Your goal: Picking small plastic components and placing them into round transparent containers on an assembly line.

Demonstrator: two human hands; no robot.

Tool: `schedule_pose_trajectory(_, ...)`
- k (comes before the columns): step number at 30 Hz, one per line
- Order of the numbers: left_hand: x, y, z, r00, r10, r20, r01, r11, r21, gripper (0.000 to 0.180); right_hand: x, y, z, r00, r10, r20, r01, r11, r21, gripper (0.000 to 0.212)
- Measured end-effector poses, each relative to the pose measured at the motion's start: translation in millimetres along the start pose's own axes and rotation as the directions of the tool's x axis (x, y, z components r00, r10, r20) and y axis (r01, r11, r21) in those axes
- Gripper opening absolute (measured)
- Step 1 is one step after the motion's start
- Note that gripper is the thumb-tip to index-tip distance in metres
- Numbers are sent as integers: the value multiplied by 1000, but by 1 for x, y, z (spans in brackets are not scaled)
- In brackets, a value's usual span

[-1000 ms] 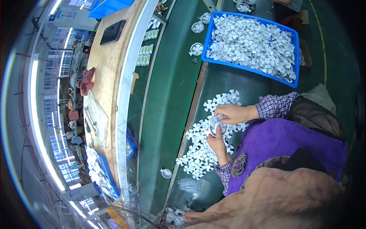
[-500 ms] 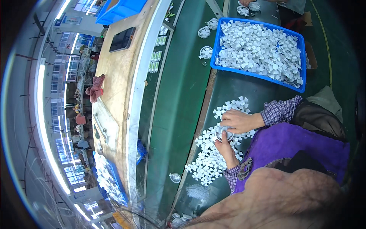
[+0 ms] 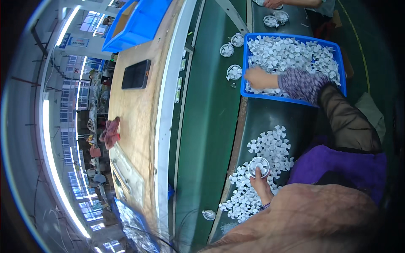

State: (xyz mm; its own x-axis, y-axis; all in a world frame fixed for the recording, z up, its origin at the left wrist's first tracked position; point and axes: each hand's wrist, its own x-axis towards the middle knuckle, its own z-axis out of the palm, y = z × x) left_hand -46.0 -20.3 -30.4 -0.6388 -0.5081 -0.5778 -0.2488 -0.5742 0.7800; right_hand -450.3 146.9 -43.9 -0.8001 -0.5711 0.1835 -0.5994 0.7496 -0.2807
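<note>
head | left hand [image 3: 260, 184] fingers grasp round fan grille [image 3: 258, 166] | right hand [image 3: 258, 77] in blue bin [image 3: 270, 93], grip unclear

Ceiling strip lights [image 3: 46, 139] are glaring along the left rim, lighting the scene brightly and evenly; fisheye distortion is bending edges, corners are darkening, distant parts are blurring.

A long green conveyor belt [image 3: 206, 126] runs through the hall, with a darker green worktop [image 3: 270, 116] beside it. On the belt's far side stands a pale wooden bench [image 3: 135, 114] with a white edge, carrying a dark tablet [image 3: 136, 74], a red cloth [image 3: 110, 132] and a blue bin [image 3: 139, 21]. Beyond it, rows of tall windows [image 3: 80, 122] let in daylight, and long tube lights [image 3: 52, 160] glow along the ceiling.
</note>
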Motion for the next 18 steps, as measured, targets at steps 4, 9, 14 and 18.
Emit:
schedule_pose_trajectory(4, 11, 12, 15, 993, -35, -113, 40, 999, 36, 34, 99, 69, 19, 974, 45, -223, -93, 973, -212, 16)
schedule_pose_trajectory(9, 48, 32, 37, 991, -41, -130, 53, 994, 91, 38, 179, 125, 54, 953, 303, 19, -277, 893, -355, 17)
schedule_pose_trajectory(14, 76, 44, 53, 995, -33, -93, 44, 992, 121, 38, 189, 182, 90, 916, 396, -72, -400, 880, -257, 16)
schedule_pose_trajectory(18, 76, 45, 58, 997, -29, -77, 36, 995, 94, 38, 177, 156, 78, 968, 180, -175, -215, 955, -204, 19)
